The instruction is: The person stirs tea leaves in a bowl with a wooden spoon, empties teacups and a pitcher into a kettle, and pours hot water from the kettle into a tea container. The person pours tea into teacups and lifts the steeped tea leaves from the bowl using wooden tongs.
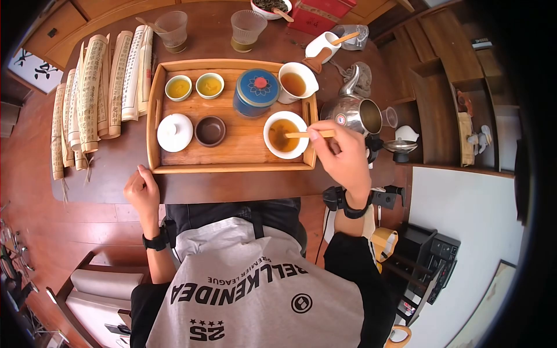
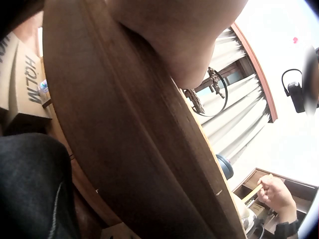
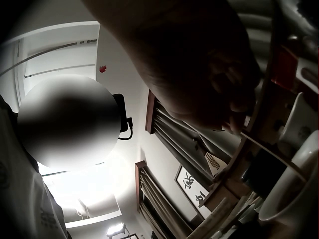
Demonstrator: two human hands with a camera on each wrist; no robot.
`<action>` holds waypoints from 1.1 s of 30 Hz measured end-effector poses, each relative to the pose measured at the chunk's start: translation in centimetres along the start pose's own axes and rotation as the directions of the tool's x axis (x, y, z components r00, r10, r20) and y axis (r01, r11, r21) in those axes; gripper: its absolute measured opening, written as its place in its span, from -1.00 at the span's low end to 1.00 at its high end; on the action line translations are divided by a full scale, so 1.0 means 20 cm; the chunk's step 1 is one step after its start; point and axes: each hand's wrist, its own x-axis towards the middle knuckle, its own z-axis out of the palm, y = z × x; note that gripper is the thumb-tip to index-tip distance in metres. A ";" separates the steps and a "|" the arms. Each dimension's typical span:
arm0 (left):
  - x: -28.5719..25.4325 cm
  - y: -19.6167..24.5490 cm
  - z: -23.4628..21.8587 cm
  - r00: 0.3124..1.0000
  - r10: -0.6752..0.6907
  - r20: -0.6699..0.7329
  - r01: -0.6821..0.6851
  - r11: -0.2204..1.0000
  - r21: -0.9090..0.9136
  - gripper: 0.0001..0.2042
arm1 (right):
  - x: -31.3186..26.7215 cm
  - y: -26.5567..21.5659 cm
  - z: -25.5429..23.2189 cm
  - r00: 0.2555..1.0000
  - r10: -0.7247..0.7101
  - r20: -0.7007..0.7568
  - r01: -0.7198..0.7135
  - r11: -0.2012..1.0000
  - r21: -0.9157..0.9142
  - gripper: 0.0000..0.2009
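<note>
My right hand point(image 1: 343, 155) pinches a slim wooden stick point(image 1: 322, 134) between thumb and fingers. Its far end dips into a white bowl point(image 1: 286, 155) of amber tea with dark leaves at the bottom, at the right front of the wooden tray point(image 1: 232, 169). The stick point(image 3: 271, 153) also slants over the bowl's rim in the right wrist view. At the tray's left front corner, my left hand point(image 1: 143, 188) rests on the table edge, fingers loosely curled and holding nothing. A white lid point(image 1: 174, 133) and a small brown cup point(image 1: 210, 131) sit on the tray's left side.
Two small tea cups point(image 1: 209, 85), a blue canister point(image 1: 256, 95) and a white pitcher point(image 1: 293, 80) of tea stand along the tray's back. Bamboo scrolls point(image 1: 93, 93) lie left of it. A metal kettle point(image 1: 348, 113) stands to the right, two glasses point(image 1: 248, 29) behind.
</note>
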 end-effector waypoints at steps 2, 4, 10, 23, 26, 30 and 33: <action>0.00 0.00 -0.01 1.000 0.000 0.006 0.000 1.000 0.009 -0.62 | 0.00 0.02 0.03 0.999 0.018 0.042 -0.018 1.000 0.000 -0.91; 0.01 0.01 -0.01 1.000 0.018 0.004 -0.019 1.000 0.007 -0.62 | -0.01 0.04 0.05 1.000 -0.030 0.003 0.030 1.000 -0.002 -0.92; 0.00 0.00 0.00 1.000 0.002 0.000 -0.002 1.000 -0.007 -0.62 | -0.02 -0.02 -0.03 0.995 -0.055 -0.081 0.055 0.998 0.003 -0.92; 0.00 0.00 0.00 1.000 0.009 0.014 -0.010 1.000 0.006 -0.61 | -0.03 -0.04 -0.02 0.995 -0.055 -0.081 0.056 0.998 0.004 -0.91; 0.00 0.01 0.00 1.000 -0.002 0.002 0.002 1.000 0.002 -0.60 | -0.01 -0.03 0.01 0.999 -0.041 -0.028 0.041 0.999 0.020 -0.90; 0.01 0.02 -0.01 1.000 0.008 0.016 -0.009 1.000 0.015 -0.60 | -0.02 0.02 0.06 0.999 -0.038 -0.017 0.038 0.999 0.002 -0.89; 0.00 0.01 -0.01 1.000 0.020 0.017 -0.020 1.000 0.006 -0.61 | -0.02 0.00 0.00 0.998 -0.023 -0.052 0.023 1.000 -0.010 -0.90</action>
